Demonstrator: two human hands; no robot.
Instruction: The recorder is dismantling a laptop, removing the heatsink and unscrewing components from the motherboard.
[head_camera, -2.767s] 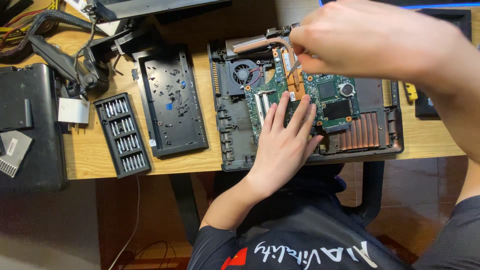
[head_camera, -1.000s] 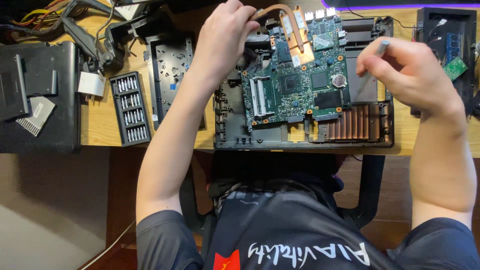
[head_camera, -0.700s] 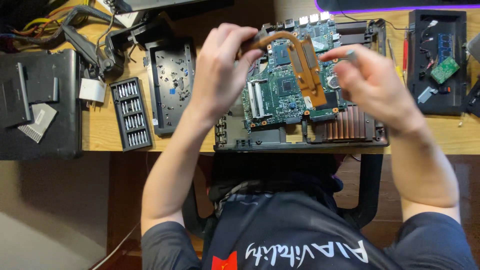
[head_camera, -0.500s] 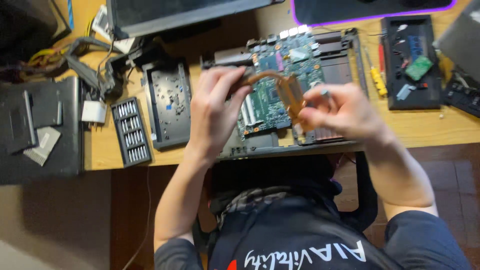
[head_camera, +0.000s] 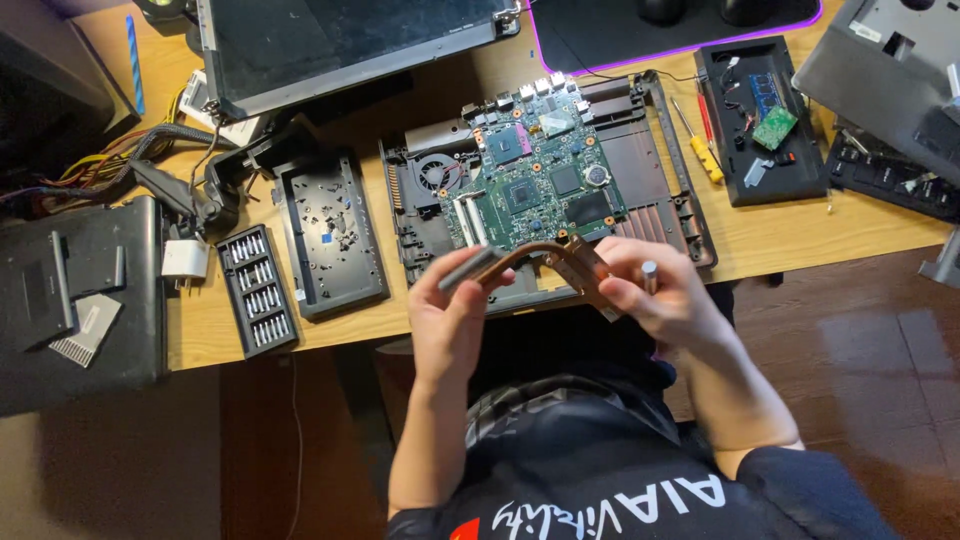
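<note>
Head view: both hands lifted over the near desk edge. Left hand (head_camera: 450, 315) pinches the finned end of a copper heatpipe assembly (head_camera: 545, 262); right hand (head_camera: 665, 300) grips its plate end, fingers curled, a small silver tool also held. Green motherboard (head_camera: 535, 180) sits in the open laptop base (head_camera: 655, 170) just beyond. Bit set (head_camera: 257, 290) lies left.

open laptop base (head_camera: 655, 185) close beyond the hands, bit case (head_camera: 257, 290) left (well apart), bare desk edge (head_camera: 800, 235) right
</note>
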